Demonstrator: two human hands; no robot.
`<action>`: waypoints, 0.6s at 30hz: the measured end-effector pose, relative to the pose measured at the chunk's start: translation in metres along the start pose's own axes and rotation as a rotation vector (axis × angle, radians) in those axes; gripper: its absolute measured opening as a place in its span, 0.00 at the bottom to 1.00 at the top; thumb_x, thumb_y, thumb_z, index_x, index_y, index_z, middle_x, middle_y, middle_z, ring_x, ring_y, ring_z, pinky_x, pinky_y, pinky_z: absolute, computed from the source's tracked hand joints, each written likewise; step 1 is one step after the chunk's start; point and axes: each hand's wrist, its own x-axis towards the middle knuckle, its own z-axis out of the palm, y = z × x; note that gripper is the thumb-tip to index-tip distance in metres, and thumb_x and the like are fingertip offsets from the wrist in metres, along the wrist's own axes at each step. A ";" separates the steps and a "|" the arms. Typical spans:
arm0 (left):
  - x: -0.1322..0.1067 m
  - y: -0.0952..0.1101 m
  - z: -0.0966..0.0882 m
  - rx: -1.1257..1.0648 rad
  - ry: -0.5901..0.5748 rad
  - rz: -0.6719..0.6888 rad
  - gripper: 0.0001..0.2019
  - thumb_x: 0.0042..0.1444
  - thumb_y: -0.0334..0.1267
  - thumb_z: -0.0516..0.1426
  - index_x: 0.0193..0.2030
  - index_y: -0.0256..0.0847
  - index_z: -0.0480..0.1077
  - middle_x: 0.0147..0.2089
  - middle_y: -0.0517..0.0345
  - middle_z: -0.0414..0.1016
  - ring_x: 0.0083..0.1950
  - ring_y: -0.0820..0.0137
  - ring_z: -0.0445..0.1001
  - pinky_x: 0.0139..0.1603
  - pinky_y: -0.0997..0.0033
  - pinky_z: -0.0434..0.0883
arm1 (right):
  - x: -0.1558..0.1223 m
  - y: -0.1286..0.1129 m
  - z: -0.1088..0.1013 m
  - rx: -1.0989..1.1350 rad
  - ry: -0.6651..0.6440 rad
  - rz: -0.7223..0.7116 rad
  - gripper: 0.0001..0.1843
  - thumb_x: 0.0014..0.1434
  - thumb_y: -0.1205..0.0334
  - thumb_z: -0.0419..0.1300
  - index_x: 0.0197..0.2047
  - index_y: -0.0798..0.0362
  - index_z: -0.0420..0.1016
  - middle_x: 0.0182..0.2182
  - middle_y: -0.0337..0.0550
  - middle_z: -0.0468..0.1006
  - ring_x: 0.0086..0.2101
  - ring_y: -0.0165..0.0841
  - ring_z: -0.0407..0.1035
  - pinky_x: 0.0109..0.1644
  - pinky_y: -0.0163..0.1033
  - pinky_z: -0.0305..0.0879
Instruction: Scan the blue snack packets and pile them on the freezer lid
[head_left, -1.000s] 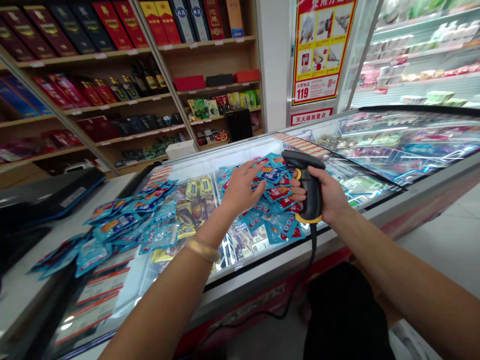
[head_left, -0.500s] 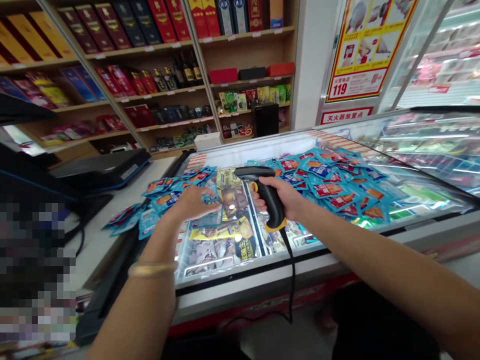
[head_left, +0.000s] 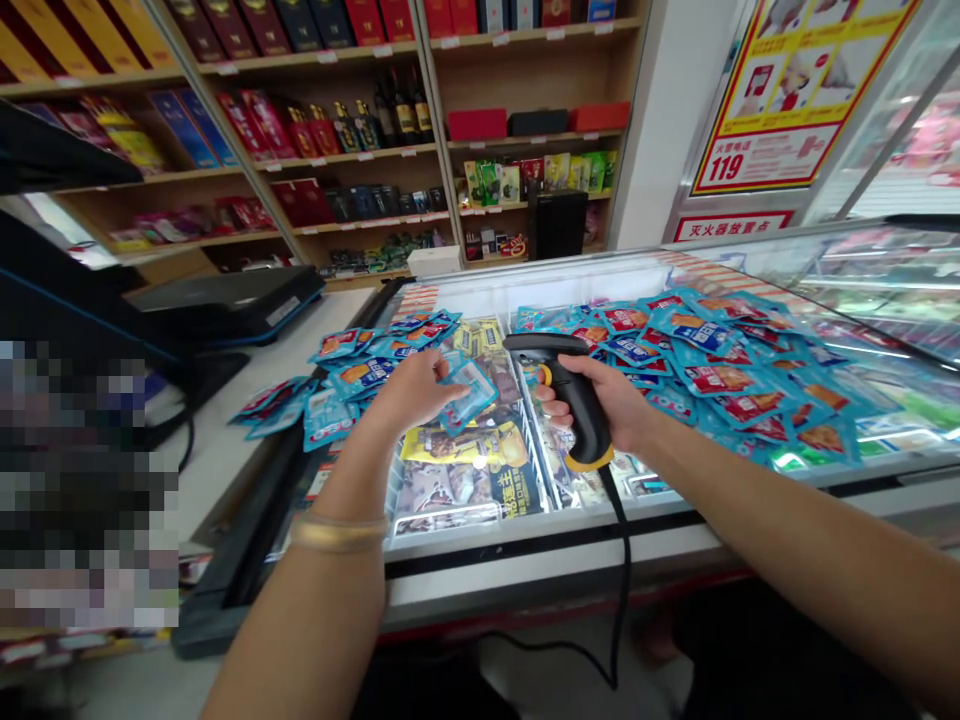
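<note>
My left hand (head_left: 420,392) pinches a small light-blue snack packet (head_left: 471,392) by its left edge, above the freezer's glass top. A pale panel on the packet faces up. My right hand (head_left: 611,398) is wrapped around the handle of a black and yellow barcode scanner (head_left: 577,400), its head pointing left towards the packet. From the scanner's base a black cord (head_left: 621,560) hangs down past the freezer edge. A large heap of blue snack packets (head_left: 720,360) lies to the right of the scanner. A smaller pile of the same packets (head_left: 356,375) is left of and behind my left hand.
The chest freezer (head_left: 570,545) has a white and black front rim; wrapped ice creams (head_left: 465,450) show through its glass. On the left counter stand a black flat device (head_left: 225,300) and a dark monitor-like object (head_left: 67,290). Shelves of boxes and bottles (head_left: 322,130) line the back.
My left hand has closed on a blue packet and tilts it up towards the scanner; before, its fingers were apart. My right hand keeps hold of the scanner. The camera view has shifted slightly.
</note>
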 end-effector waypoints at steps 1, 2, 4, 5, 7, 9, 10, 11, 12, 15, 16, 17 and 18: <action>0.000 0.002 0.005 -0.111 0.024 -0.013 0.15 0.37 0.41 0.68 0.26 0.44 0.66 0.25 0.61 0.69 0.29 0.67 0.70 0.29 0.71 0.63 | -0.001 0.000 0.000 -0.001 -0.008 -0.003 0.09 0.58 0.58 0.59 0.34 0.56 0.72 0.26 0.40 0.67 0.22 0.26 0.58 0.24 0.31 0.62; -0.001 0.004 0.011 -0.224 0.041 -0.030 0.14 0.38 0.41 0.68 0.27 0.43 0.67 0.25 0.61 0.70 0.29 0.68 0.70 0.29 0.71 0.63 | -0.001 0.000 0.000 -0.003 -0.017 -0.005 0.09 0.58 0.58 0.59 0.34 0.56 0.72 0.26 0.40 0.67 0.22 0.26 0.58 0.24 0.31 0.62; -0.001 0.009 0.022 -0.419 0.065 -0.067 0.17 0.35 0.40 0.69 0.31 0.42 0.70 0.29 0.60 0.73 0.30 0.69 0.71 0.29 0.72 0.65 | -0.002 0.001 0.000 -0.010 -0.034 -0.002 0.10 0.58 0.57 0.59 0.34 0.57 0.73 0.26 0.41 0.67 0.23 0.27 0.58 0.24 0.31 0.62; -0.001 0.011 0.026 -0.489 0.069 -0.080 0.19 0.33 0.40 0.70 0.34 0.41 0.71 0.31 0.59 0.74 0.30 0.70 0.71 0.29 0.71 0.66 | -0.002 0.001 0.001 -0.014 -0.037 0.002 0.10 0.58 0.57 0.59 0.34 0.57 0.72 0.26 0.41 0.67 0.23 0.27 0.59 0.24 0.31 0.62; 0.000 0.013 0.034 -0.585 0.078 -0.088 0.25 0.29 0.39 0.72 0.38 0.39 0.72 0.33 0.58 0.76 0.29 0.70 0.71 0.30 0.71 0.68 | -0.003 0.002 0.002 -0.020 -0.038 0.014 0.10 0.58 0.57 0.59 0.34 0.57 0.72 0.26 0.41 0.67 0.22 0.26 0.58 0.24 0.31 0.62; 0.001 0.013 0.039 -0.624 0.098 -0.071 0.26 0.28 0.38 0.72 0.38 0.38 0.74 0.34 0.58 0.77 0.31 0.69 0.73 0.31 0.70 0.70 | -0.003 0.002 0.004 -0.016 -0.038 0.017 0.10 0.58 0.57 0.59 0.34 0.56 0.71 0.26 0.40 0.67 0.22 0.26 0.58 0.24 0.30 0.61; 0.002 0.012 0.041 -0.625 0.113 -0.057 0.24 0.29 0.38 0.72 0.37 0.38 0.75 0.34 0.58 0.77 0.32 0.68 0.74 0.31 0.70 0.71 | -0.003 0.002 0.004 -0.011 -0.038 0.015 0.09 0.58 0.57 0.60 0.34 0.56 0.71 0.26 0.40 0.68 0.22 0.26 0.58 0.24 0.30 0.61; 0.002 0.011 0.043 -0.619 0.128 -0.042 0.22 0.31 0.38 0.71 0.36 0.38 0.75 0.33 0.58 0.77 0.33 0.67 0.75 0.32 0.69 0.72 | -0.003 0.002 0.005 -0.004 -0.038 0.014 0.09 0.58 0.58 0.59 0.34 0.56 0.71 0.26 0.40 0.68 0.22 0.26 0.59 0.23 0.30 0.61; 0.003 0.011 0.044 -0.610 0.140 -0.024 0.20 0.32 0.38 0.71 0.35 0.38 0.76 0.33 0.58 0.77 0.34 0.66 0.75 0.33 0.69 0.72 | -0.003 0.001 0.005 0.002 -0.038 0.014 0.09 0.58 0.58 0.59 0.35 0.56 0.71 0.26 0.40 0.68 0.22 0.26 0.59 0.23 0.30 0.61; 0.003 0.009 0.044 -0.575 0.148 0.038 0.15 0.36 0.38 0.69 0.34 0.39 0.77 0.32 0.58 0.78 0.35 0.66 0.76 0.34 0.70 0.73 | -0.003 0.001 0.005 0.016 -0.042 0.011 0.09 0.58 0.57 0.59 0.35 0.56 0.71 0.25 0.40 0.68 0.22 0.26 0.59 0.23 0.30 0.61; 0.002 0.009 0.044 -0.562 0.148 0.060 0.14 0.37 0.38 0.68 0.34 0.38 0.77 0.32 0.58 0.79 0.35 0.66 0.76 0.35 0.70 0.73 | -0.003 0.002 0.005 0.016 -0.045 0.009 0.09 0.58 0.57 0.59 0.34 0.56 0.71 0.25 0.40 0.68 0.22 0.26 0.59 0.23 0.30 0.62; 0.002 0.009 0.044 -0.550 0.148 0.081 0.14 0.37 0.39 0.67 0.34 0.38 0.77 0.32 0.58 0.79 0.36 0.66 0.76 0.36 0.70 0.73 | -0.003 0.002 0.005 0.014 -0.048 0.009 0.10 0.58 0.57 0.60 0.34 0.56 0.71 0.25 0.40 0.68 0.22 0.26 0.59 0.23 0.30 0.62; 0.002 0.009 0.043 -0.540 0.147 0.098 0.14 0.38 0.39 0.67 0.34 0.38 0.77 0.32 0.58 0.79 0.36 0.66 0.76 0.36 0.70 0.73 | -0.003 0.002 0.005 0.012 -0.050 0.009 0.10 0.58 0.57 0.60 0.34 0.57 0.71 0.25 0.40 0.68 0.22 0.25 0.59 0.23 0.30 0.62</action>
